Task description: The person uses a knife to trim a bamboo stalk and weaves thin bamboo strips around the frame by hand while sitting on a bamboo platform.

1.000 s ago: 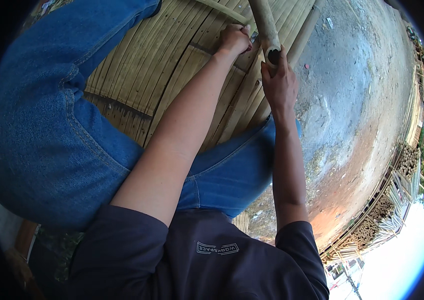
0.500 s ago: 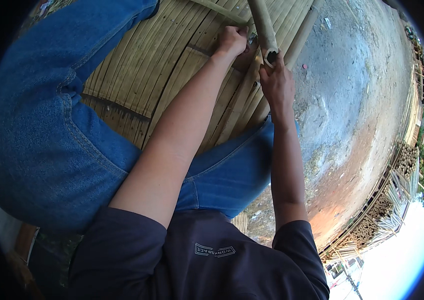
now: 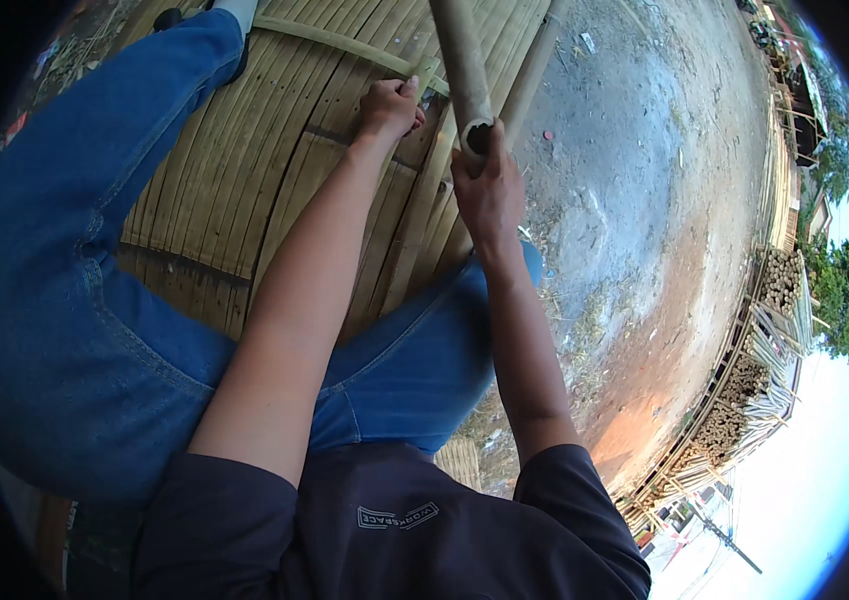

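Note:
My right hand point(image 3: 490, 190) grips the hollow cut end of a thick bamboo pole point(image 3: 462, 60) that runs up out of the top of the view. My left hand point(image 3: 390, 103) is closed on a thin bamboo strip point(image 3: 423, 78) lying on a woven panel of flat bamboo slats point(image 3: 245, 170). Both hands sit close together near the panel's right edge. I am crouched over the panel, with my blue-jeaned legs point(image 3: 75, 300) on either side of my arms.
A second round bamboo pole point(image 3: 533, 60) lies along the panel's right edge. Bare dirt ground point(image 3: 645, 230) spreads to the right. Stacks of bamboo poles point(image 3: 745, 400) and a fence line the far right, with trees point(image 3: 845, 290) beyond.
Both hands have shifted slightly along the panel with the pole end; the grip of each looks the same.

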Available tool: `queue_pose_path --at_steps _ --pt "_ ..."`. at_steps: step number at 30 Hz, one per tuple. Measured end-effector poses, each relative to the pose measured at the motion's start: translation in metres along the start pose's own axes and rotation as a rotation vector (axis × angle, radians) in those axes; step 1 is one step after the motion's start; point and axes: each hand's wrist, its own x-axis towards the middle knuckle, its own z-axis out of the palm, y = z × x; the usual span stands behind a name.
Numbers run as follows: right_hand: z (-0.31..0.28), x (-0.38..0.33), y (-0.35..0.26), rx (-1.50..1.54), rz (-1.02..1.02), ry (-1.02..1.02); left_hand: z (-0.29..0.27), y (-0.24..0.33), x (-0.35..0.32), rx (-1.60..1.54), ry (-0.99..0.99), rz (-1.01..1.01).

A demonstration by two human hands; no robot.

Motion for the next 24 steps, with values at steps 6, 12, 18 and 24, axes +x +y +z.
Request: queue_pose_path --at_steps 6,12,18,24 --pt "-0.009 0.011 -0.01 0.078 -0.052 0.124 0.001 0.003 -0.001 0.024 -0.029 -0.069" --pt "-0.004 0.017 -0.004 0.018 0.022 -0.062 0.002 0.001 -0.006 -0.001 -0.007 0.01" --pt "0.002 0.014 -0.009 -0.076 0.077 -0.159 0.0 0.004 -0.004 0.04 -0.002 0.005" --pt "-0.007 0.015 -0.013 0.067 0.001 0.061 0.002 0.002 -0.005 0.025 -0.027 0.019"
